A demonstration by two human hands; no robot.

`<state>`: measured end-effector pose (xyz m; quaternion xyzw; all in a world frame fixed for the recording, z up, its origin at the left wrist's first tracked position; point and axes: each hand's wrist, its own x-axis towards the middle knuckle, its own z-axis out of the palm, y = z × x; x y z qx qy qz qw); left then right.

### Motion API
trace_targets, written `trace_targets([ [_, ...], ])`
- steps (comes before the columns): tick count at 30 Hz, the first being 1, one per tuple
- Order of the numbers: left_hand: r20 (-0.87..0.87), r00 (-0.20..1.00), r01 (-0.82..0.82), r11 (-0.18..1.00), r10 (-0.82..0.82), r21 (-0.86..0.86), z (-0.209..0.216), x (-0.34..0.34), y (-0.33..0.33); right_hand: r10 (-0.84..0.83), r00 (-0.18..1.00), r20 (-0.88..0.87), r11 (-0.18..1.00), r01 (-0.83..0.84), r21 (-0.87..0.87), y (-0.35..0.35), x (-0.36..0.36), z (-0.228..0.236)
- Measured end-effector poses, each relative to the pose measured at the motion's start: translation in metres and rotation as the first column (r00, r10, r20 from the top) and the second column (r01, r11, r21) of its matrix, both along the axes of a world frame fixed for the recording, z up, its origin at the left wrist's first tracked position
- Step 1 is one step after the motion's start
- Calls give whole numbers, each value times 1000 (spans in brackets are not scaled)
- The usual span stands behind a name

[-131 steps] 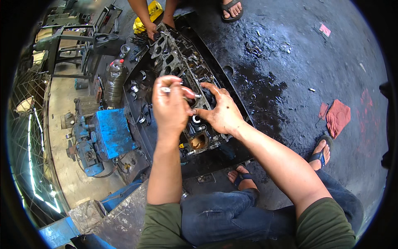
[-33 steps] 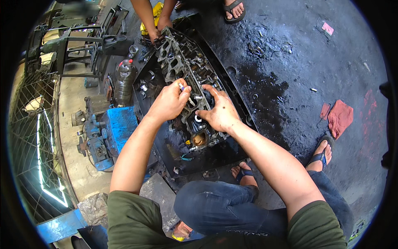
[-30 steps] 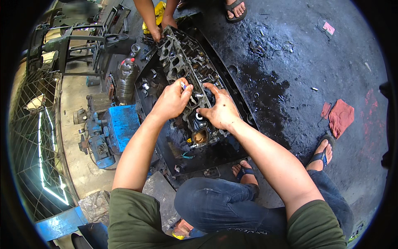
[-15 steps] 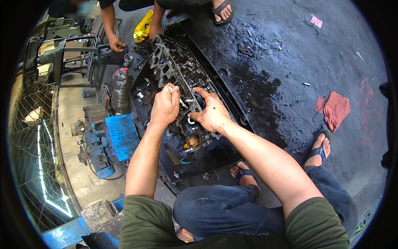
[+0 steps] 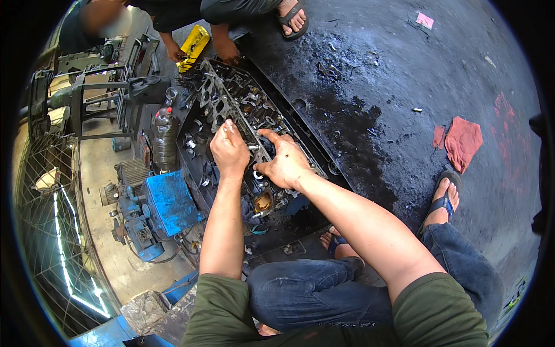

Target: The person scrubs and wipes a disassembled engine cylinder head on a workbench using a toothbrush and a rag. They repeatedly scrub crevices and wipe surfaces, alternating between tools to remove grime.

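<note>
Cylinder head (image 5: 231,107) lies in black oily tray (image 5: 312,130), both hands on it.

Dark oil-stained concrete floor (image 5: 404,87), red rag (image 5: 462,141), blue machine (image 5: 167,202), wire mesh (image 5: 40,231) at left.

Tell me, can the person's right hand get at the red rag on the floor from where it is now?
Probably not without shifting. The right hand rests on the cylinder head, while the red rag lies far off to the right, beyond the sandalled foot; nothing blocks the way.
</note>
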<state>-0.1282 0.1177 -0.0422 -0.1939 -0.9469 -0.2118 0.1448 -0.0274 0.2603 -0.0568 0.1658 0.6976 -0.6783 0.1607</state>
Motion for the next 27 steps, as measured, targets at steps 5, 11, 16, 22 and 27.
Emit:
trace_targets([
  [5, 150, 972, -220, 928, 182, 302, -5, -15, -10, 17, 1000, 3, 1000, -17, 10, 1, 0, 2],
  [11, 117, 977, -211, 890, 179, 405, 3, -22, -10, 38, 999, 3, 999, -38, 22, 1, 0, 1],
  [16, -66, 989, -91, 902, 131, 423, 13, -4, 8, 50, 999, 9, 999, -50, 14, 2, 1, 2],
  [22, -113, 957, -179, 851, 268, 494, 37, -2, 24, 49, 999, 3, 999, -49, 13, 4, 0, 4],
  [27, 69, 968, -251, 913, 241, 321, 38, 3, 27, 40, 999, 3, 999, -40, 12, 3, 0, 2],
])
